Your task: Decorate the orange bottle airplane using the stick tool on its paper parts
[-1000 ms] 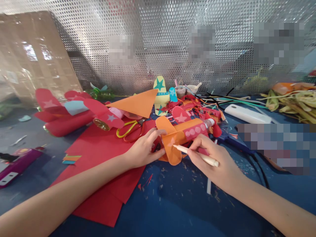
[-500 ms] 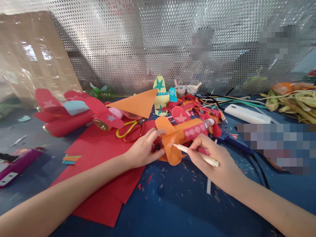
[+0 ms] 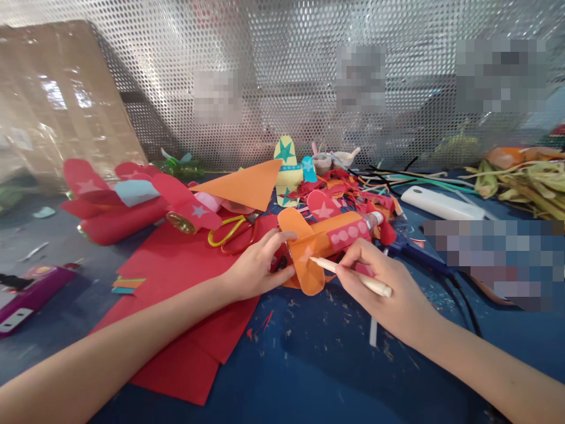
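Observation:
An orange paper-covered bottle plane (image 3: 342, 222) lies in the middle, with a pink dotted band along its side. My left hand (image 3: 260, 265) grips its tail end, thumb and fingers around it. On the orange tail piece (image 3: 313, 282) is a pale star (image 3: 306, 255). My right hand (image 3: 379, 282) pinches a cream pen-like stick (image 3: 371, 284), and its pointed tip touches the piece at the star. Red paper sheets (image 3: 176, 330) lie under my left forearm. Yellow-and-red scissors (image 3: 229, 231) rest just behind my left hand.
A red paper plane (image 3: 123, 221) stands at the left, near a purple power strip (image 3: 37, 288). Red paper scraps (image 3: 339, 182) are heaped behind the orange plane. A yellow paper plane (image 3: 289, 176) and a white cutter-like tool (image 3: 441, 203) lie farther back. A perforated metal screen (image 3: 282, 70) closes the rear.

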Action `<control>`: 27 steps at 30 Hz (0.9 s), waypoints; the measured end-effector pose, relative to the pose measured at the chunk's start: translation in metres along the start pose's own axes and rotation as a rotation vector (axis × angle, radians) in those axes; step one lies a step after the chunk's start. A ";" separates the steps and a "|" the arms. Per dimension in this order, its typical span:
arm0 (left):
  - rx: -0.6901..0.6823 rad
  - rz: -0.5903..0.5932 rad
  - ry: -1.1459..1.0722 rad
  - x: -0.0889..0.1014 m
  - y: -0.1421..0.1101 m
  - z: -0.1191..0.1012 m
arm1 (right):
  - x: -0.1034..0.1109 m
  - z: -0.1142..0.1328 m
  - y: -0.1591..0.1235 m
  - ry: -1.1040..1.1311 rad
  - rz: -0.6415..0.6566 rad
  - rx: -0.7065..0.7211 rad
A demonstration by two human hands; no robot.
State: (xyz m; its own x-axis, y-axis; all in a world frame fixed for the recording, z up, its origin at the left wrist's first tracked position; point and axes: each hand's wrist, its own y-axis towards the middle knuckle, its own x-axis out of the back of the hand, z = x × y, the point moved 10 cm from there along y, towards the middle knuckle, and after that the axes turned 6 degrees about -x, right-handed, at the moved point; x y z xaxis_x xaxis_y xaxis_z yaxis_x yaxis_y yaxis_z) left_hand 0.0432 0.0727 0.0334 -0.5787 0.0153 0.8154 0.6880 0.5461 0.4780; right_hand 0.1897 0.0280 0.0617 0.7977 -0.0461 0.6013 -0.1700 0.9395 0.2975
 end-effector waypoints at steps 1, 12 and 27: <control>-0.001 -0.002 0.000 0.000 0.000 0.000 | 0.000 0.000 0.000 -0.002 0.002 -0.002; -0.006 -0.006 0.016 0.000 0.001 0.000 | 0.000 0.002 0.000 -0.007 -0.005 0.014; 0.014 0.003 0.014 0.000 0.000 0.000 | -0.001 0.001 0.000 -0.014 0.005 -0.002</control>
State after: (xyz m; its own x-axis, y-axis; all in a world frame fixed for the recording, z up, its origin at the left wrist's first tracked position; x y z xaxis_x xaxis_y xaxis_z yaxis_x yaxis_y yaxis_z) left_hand 0.0430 0.0729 0.0335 -0.5704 0.0051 0.8213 0.6836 0.5574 0.4713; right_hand 0.1886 0.0277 0.0614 0.7885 -0.0461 0.6133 -0.1728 0.9404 0.2928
